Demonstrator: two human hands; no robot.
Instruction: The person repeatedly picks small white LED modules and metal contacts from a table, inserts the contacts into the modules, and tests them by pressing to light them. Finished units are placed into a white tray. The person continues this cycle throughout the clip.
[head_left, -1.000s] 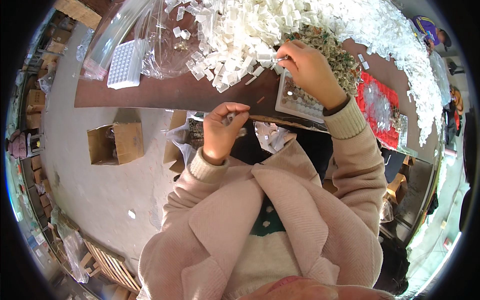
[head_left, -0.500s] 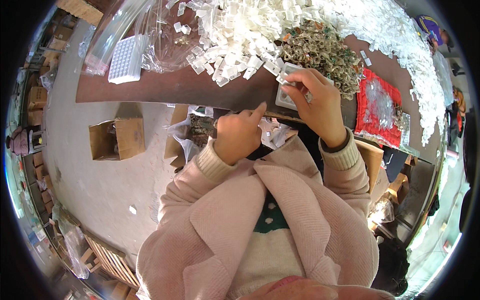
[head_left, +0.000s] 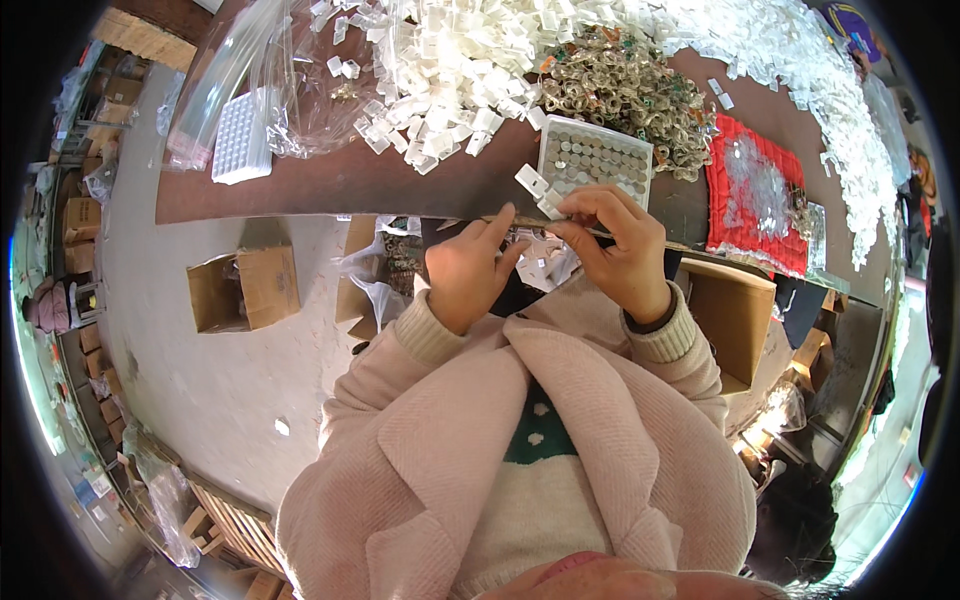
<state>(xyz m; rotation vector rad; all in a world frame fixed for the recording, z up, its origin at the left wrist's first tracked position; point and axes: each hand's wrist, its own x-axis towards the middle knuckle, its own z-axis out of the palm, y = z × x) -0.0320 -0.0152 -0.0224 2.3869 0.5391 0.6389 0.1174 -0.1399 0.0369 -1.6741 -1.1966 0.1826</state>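
Between the thumb and forefinger of my right hand (head_left: 622,248) is a small clear-and-white plastic piece (head_left: 538,188), held tilted over the table's front edge. My left hand (head_left: 466,268) is beside it, thumb and forefinger apart and nothing in them. Just beyond my right hand a white tray (head_left: 545,150) lies on the brown table (head_left: 300,192), filled with rows of small round greyish pieces. Behind the tray is a heap of small brownish ring-like pieces (head_left: 630,90), some with green and orange bits. A large pile of white plastic pieces (head_left: 450,70) spreads at the back.
At the left are a white gridded tray (head_left: 243,140) and clear plastic bags (head_left: 300,110). A red cloth-like pad (head_left: 755,195) with clear bits on it lies at the right. Open cardboard boxes (head_left: 270,288) stand on the floor and below the table edge. More clear pieces (head_left: 850,180) cover the far right.
My right hand has drawn back from over the tray toward me with the plastic piece, uncovering the tray. My left thumb has spread from the forefinger.
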